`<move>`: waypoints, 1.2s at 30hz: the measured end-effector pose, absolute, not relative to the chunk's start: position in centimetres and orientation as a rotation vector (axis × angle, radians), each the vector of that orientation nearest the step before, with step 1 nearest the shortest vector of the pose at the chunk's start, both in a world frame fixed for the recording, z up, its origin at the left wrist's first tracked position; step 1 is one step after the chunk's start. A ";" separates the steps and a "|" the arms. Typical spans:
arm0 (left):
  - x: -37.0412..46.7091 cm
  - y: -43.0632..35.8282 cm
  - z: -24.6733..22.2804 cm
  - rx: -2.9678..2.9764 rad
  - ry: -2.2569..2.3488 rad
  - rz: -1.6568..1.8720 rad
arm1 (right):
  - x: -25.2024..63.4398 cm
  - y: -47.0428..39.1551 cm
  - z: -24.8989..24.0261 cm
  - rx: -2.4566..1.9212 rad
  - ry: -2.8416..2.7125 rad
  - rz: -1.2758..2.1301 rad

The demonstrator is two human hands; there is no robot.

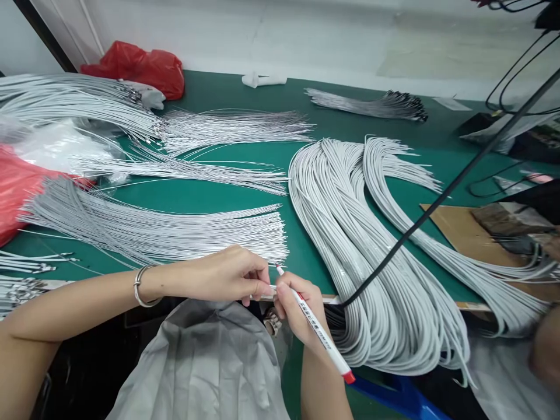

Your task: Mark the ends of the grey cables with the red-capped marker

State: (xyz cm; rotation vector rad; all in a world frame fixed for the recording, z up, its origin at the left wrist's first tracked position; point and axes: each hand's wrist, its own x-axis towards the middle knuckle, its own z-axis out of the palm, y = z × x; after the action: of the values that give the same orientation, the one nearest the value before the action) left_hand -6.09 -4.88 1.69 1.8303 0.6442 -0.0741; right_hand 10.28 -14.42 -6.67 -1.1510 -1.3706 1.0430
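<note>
In our right hand (301, 300) we hold a marker (321, 335), white with red ends, slanting so that one end points up and left to the table (188, 195) and the other down toward us. Our left hand (249, 277) is just beside it, thumb and fingers pinched narrow on a white piece (273, 288) between our two hands; it is too small for us to tell what it is. Both hands are at the table's near edge. Just beyond our left hand lies a bundle of thin wires (196, 230), cut ends to the right, with more wires behind. To the right, thick grey cables (350, 233) bend over the near edge and hang in loops, with a dark rod (420, 219) crossing in front. At the back left is a red bag (149, 67).
</note>
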 end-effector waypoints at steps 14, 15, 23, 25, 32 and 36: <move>-6.6 -4.6 1.3 1.678 0.683 -0.084 | 10.3 -14.3 -6.7 -1.218 -1.458 0.890; -6.7 -4.5 1.3 1.676 0.673 -0.077 | 10.3 -14.3 -6.7 -1.214 -1.457 0.894; -6.7 -4.2 1.9 1.893 0.621 -0.097 | 10.1 -14.2 -6.6 -1.225 -1.480 0.891; -6.6 -4.3 1.9 1.986 0.567 -0.136 | 10.0 -14.0 -6.7 -1.234 -1.463 0.890; -6.3 -5.0 1.3 2.231 0.536 -0.017 | 9.7 -13.4 -6.5 -1.250 -1.430 0.872; -6.2 -4.6 2.2 2.040 0.535 -0.100 | 10.0 -13.4 -6.3 -1.160 -1.485 0.933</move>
State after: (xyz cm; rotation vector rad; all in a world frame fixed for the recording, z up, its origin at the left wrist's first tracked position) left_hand -6.22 -4.65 2.15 2.0398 0.5346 -0.0997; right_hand 10.05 -13.42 -6.33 -1.1597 -1.4849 0.9332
